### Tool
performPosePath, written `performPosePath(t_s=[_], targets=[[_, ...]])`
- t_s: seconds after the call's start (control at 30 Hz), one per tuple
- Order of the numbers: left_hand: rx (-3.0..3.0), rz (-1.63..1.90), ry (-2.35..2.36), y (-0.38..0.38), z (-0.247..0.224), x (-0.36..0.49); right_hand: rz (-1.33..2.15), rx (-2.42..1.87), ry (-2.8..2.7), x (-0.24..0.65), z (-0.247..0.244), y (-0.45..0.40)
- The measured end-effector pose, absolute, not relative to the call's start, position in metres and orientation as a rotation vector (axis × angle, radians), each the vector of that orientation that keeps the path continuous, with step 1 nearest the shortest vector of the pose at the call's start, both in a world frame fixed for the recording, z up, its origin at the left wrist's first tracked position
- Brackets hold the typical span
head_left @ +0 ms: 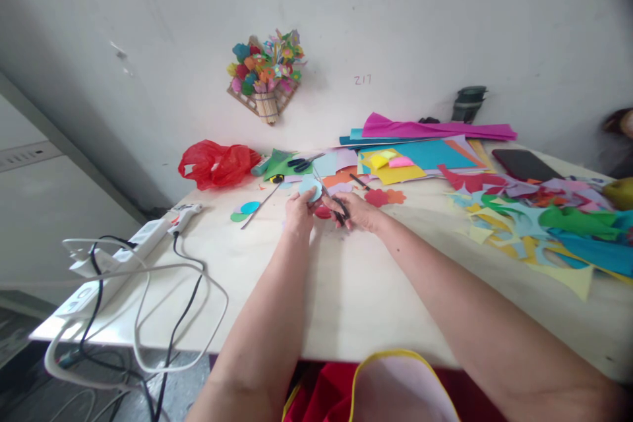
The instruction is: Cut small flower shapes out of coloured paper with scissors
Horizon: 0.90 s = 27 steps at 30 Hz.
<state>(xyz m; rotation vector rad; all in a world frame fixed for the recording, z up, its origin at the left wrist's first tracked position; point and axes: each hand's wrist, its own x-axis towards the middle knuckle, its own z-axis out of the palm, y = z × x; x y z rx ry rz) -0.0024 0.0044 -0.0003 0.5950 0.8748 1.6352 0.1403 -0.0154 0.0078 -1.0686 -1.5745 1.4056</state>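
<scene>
My left hand (299,212) is closed on a light blue paper piece (309,187) with a rounded outline, held up over the middle of the table. In my right hand (360,211) is a pair of scissors (340,208) with dark handles, its blades pointing up and left beside the paper. Whether the blades touch the paper I cannot tell. Just right of my right hand lie a red paper flower (376,198) and an orange paper flower (396,196). A blue paper circle (250,207) and a green one (239,217) rest to the left.
A second pair of scissors (304,163) and a red plastic bag (215,165) lie toward the back. Coloured paper scraps (524,227) cover the right side, near a dark phone or tablet (527,165). A power strip (116,267) with loose cables runs along the left edge.
</scene>
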Motion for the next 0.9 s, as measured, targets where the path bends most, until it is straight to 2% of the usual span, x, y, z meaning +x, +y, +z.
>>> performPosePath(t_s=[0.57,0.9], targets=[[0.661,1.613,0.857,0.004,-0.001,-0.006,1.408,-1.033,-1.592,0.143,0.007,-0.014],[0.839,1.485,0.800,0.002,0.001,-0.014,1.453,-0.985,-1.840,0.178,0.018,-0.008]])
